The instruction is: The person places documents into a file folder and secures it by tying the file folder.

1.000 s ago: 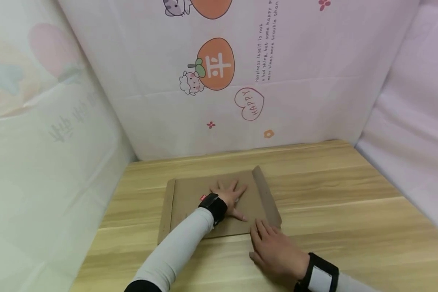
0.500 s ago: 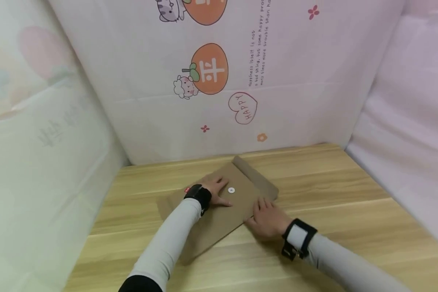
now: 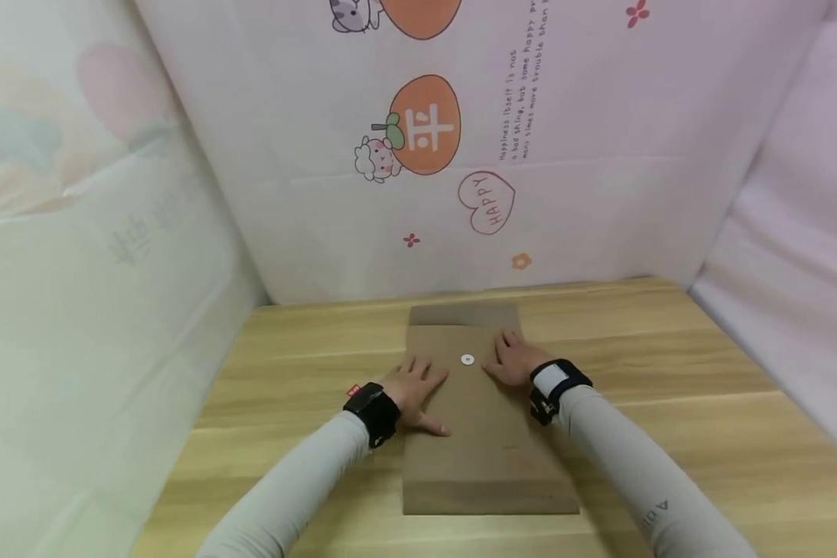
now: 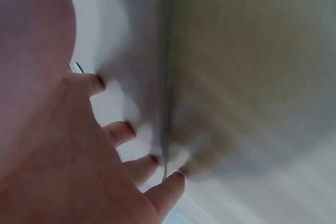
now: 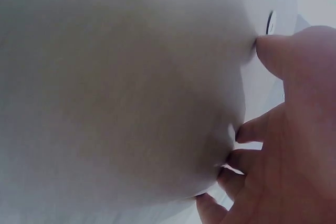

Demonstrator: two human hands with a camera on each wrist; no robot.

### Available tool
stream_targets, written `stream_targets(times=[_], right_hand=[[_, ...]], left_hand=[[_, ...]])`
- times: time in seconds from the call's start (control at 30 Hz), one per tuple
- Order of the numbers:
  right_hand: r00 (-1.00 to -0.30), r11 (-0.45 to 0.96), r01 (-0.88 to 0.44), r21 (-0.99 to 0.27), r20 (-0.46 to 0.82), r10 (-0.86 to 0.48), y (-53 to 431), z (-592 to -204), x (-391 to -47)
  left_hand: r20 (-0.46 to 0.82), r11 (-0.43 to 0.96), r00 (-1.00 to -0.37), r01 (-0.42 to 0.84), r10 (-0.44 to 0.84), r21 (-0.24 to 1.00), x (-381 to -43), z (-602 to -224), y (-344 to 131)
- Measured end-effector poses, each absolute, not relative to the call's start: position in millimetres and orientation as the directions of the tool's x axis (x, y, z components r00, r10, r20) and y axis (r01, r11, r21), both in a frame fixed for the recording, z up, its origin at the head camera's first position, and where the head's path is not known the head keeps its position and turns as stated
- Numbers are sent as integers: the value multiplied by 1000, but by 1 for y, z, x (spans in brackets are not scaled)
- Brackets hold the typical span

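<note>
A brown kraft-paper document envelope point(image 3: 484, 442) lies flat on the table, its long side pointing away from me. Its flap point(image 3: 460, 314) is unfolded at the far end, and a white round button point(image 3: 467, 359) sits below it. My left hand point(image 3: 413, 391) rests with spread fingers on the envelope's left side. In the left wrist view, the fingertips point(image 4: 170, 187) touch down along the edge. On the upper right side lies my right hand point(image 3: 516, 359), its fingertips and thumb touching the paper beside the button. The right wrist view shows these fingers point(image 5: 247, 129) on the surface, not wrapped around anything.
The wood-grain table point(image 3: 642, 364) extends to both sides of the envelope. A white printed cloth point(image 3: 307, 194) hangs behind the table's far edge, with more cloth at left and right. Black straps point(image 3: 373, 415) circle both wrists.
The envelope has turned counterclockwise, from lying sideways with its flap at the right to lengthwise with the flap far away. My right hand has moved forward; my left has come nearer the left edge.
</note>
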State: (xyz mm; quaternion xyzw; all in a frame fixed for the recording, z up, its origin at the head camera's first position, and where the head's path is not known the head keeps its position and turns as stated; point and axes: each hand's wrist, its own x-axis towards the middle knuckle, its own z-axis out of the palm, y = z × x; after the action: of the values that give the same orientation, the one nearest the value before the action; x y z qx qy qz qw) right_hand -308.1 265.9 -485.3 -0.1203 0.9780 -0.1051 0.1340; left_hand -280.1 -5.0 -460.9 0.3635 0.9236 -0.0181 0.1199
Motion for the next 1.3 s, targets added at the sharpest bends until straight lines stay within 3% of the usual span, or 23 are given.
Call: stream_targets(times=[0.13, 0.33, 0.63, 0.9, 1.2, 1.3], right_hand=[[-938, 954, -188, -232, -246, -244, 267, -486, -314], [-942, 956, -185, -227, -237, -238, 262, -482, -309], [-938, 957, -164, -241, -262, -227, 255, -463, -305], [-939, 948, -177, -264, -244, -243, 266, -470, -313], [-942, 953, -160, -258, -249, -226, 266, -470, -328], [-938, 947, -169, -273, -250, -239, 266, -469, -331]], left_hand=[[-186, 703, -686, 709, 704, 47, -286, -474, -9], [-120, 667, -656, 732, 745, 140, -306, -492, -16], [-116, 679, -669, 723, 734, 128, -343, -498, -6], [-37, 671, -672, 732, 740, 118, -351, -511, 5], [-135, 714, -701, 685, 700, 146, -350, -488, 13], [-131, 719, -707, 679, 695, 149, -360, -496, 13]])
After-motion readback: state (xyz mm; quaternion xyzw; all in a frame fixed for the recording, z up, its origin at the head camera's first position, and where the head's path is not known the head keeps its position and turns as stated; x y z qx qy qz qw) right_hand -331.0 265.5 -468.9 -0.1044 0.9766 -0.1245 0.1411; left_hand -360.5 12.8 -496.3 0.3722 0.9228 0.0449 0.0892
